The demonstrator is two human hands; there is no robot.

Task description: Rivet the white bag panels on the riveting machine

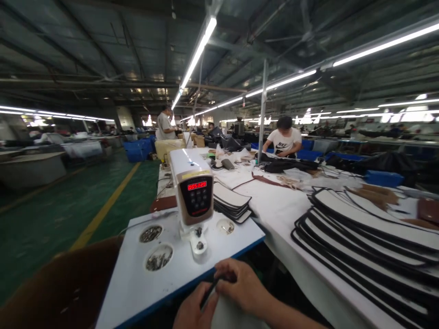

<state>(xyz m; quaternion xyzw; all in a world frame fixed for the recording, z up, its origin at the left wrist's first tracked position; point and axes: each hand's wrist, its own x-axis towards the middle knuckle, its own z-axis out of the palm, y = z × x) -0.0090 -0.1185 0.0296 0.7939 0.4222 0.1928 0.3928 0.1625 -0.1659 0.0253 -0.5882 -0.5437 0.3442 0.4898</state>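
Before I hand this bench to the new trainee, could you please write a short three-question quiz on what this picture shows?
1. True or false: both hands, the left hand and the right hand, are on the white black-edged piece at the near edge of the white machine table.
2. What colour are the digits on the press machine display: A green, B red, C blue?
3. Fill in: the small stack of white black-edged pieces lies to the ____ of the machine in the picture.

Key: 1 true; 2 B; 3 right.
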